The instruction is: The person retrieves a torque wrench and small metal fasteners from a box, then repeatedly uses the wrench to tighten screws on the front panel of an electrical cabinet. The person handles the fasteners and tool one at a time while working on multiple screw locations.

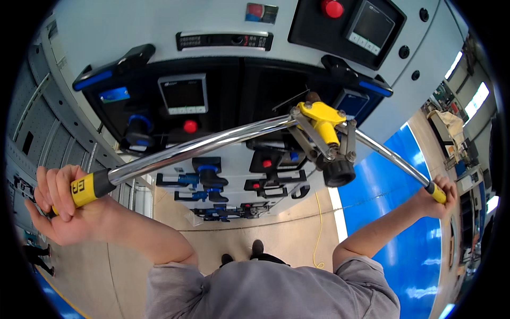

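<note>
I hold a large two-handled tool with long chrome arms and yellow grips, spread wide in front of me. My left hand (59, 204) is closed around the left yellow grip (87, 189). My right hand (442, 195) is closed around the end of the right arm (393, 158). The two arms meet at a yellow hinged head (322, 123) with grey links and a black round nose (339, 173). The head sits close to a grey machine cabinet (143, 24), near its dark recessed panel (249, 95).
The cabinet carries small display units (183, 94), red buttons (190, 126), a red knob (332, 8) and black handles with blue strips (112, 66). Below are a beige floor (281, 228), a yellow cable (319, 228) and a blue floor area (404, 212). My shoes (256, 250) show beneath.
</note>
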Demonstrator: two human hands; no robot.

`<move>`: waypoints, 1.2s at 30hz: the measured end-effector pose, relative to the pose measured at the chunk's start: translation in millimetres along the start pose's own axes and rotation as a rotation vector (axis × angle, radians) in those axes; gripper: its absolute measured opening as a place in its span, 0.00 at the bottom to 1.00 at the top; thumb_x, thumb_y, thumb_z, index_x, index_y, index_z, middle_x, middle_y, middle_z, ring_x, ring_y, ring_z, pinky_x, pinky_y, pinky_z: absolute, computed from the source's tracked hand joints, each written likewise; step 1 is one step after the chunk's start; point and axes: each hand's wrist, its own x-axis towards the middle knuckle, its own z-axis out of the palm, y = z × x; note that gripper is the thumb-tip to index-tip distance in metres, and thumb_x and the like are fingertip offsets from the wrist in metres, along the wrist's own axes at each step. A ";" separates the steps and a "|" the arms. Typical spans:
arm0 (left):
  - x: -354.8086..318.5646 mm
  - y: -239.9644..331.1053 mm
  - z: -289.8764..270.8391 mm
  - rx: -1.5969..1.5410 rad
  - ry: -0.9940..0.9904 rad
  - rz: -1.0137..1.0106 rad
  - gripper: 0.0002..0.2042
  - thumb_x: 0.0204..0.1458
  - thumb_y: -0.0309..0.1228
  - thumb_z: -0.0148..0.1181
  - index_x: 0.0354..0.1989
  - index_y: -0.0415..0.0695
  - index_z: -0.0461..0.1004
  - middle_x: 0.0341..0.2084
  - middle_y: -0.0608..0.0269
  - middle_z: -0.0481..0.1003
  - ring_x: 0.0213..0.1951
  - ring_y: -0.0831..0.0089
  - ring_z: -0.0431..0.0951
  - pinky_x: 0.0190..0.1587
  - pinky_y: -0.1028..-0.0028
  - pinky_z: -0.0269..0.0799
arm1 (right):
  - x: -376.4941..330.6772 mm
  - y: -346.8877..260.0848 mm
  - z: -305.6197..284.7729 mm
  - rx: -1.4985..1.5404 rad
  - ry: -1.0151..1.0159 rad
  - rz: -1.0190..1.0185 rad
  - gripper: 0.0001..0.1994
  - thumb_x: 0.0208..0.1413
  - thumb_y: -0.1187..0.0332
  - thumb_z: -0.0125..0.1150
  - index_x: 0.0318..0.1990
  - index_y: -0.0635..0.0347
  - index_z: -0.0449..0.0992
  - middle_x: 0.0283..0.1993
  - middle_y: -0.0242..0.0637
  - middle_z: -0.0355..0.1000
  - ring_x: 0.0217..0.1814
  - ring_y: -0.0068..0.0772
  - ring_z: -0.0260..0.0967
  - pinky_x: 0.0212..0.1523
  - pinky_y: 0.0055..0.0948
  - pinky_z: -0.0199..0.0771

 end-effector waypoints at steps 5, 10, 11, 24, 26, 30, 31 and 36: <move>-8.4 -11.4 1.4 0.048 -0.001 0.041 0.14 0.56 0.27 0.53 0.21 0.50 0.57 0.17 0.70 0.60 0.10 0.83 0.60 0.16 0.83 0.59 | 9.7 19.8 54.4 -0.186 0.086 -0.042 0.08 0.51 0.72 0.48 0.23 0.53 0.58 0.23 0.31 0.47 0.25 0.28 0.41 0.29 0.34 0.46; -24.8 -15.9 14.2 -0.100 -0.036 -0.024 0.17 0.60 0.33 0.52 0.17 0.51 0.59 0.14 0.73 0.62 0.09 0.83 0.58 0.14 0.81 0.57 | -6.7 22.1 50.6 -0.006 0.136 0.045 0.10 0.55 0.68 0.50 0.22 0.56 0.64 0.22 0.29 0.47 0.24 0.26 0.43 0.28 0.32 0.43; -25.9 -18.2 19.2 -0.154 -0.096 -0.054 0.18 0.60 0.33 0.51 0.16 0.52 0.59 0.12 0.74 0.61 0.09 0.83 0.57 0.14 0.81 0.57 | -5.1 19.0 48.4 0.131 0.060 0.107 0.10 0.55 0.67 0.50 0.22 0.56 0.65 0.22 0.29 0.47 0.24 0.25 0.42 0.28 0.32 0.43; -94.9 22.3 122.2 0.169 -0.567 0.040 0.21 0.63 0.39 0.46 0.13 0.55 0.62 0.06 0.79 0.63 0.08 0.85 0.58 0.17 0.82 0.59 | -65.0 -82.3 151.4 0.519 -0.261 -0.039 0.17 0.51 0.60 0.53 0.13 0.49 0.60 0.21 0.22 0.45 0.23 0.22 0.41 0.28 0.31 0.40; -113.6 15.9 120.0 0.182 -0.547 0.053 0.21 0.63 0.38 0.46 0.14 0.54 0.63 0.08 0.78 0.66 0.09 0.85 0.61 0.17 0.81 0.62 | -70.3 -92.8 158.0 0.472 -0.272 -0.103 0.15 0.50 0.62 0.53 0.14 0.50 0.60 0.21 0.22 0.46 0.23 0.22 0.41 0.28 0.30 0.40; -165.6 -17.0 148.0 0.184 -0.890 0.124 0.20 0.64 0.38 0.47 0.16 0.51 0.68 0.10 0.72 0.71 0.12 0.80 0.69 0.22 0.77 0.73 | -123.1 -135.4 189.6 0.209 -0.583 -0.309 0.17 0.53 0.62 0.55 0.15 0.51 0.61 0.22 0.24 0.49 0.24 0.23 0.43 0.28 0.30 0.41; -169.6 0.0 161.8 0.299 -1.057 0.176 0.20 0.64 0.38 0.47 0.17 0.49 0.70 0.10 0.70 0.72 0.12 0.78 0.71 0.22 0.75 0.76 | -163.0 -119.2 221.1 0.273 -0.543 -0.335 0.17 0.53 0.59 0.56 0.15 0.50 0.63 0.23 0.23 0.49 0.24 0.23 0.42 0.28 0.30 0.41; -178.1 -5.2 163.5 0.378 -1.346 0.289 0.20 0.62 0.53 0.55 0.31 0.49 0.80 0.28 0.66 0.79 0.28 0.65 0.79 0.50 0.61 0.72 | -204.9 -114.8 246.1 0.188 -0.299 -0.500 0.21 0.55 0.46 0.56 0.17 0.47 0.66 0.24 0.20 0.49 0.24 0.23 0.41 0.27 0.29 0.39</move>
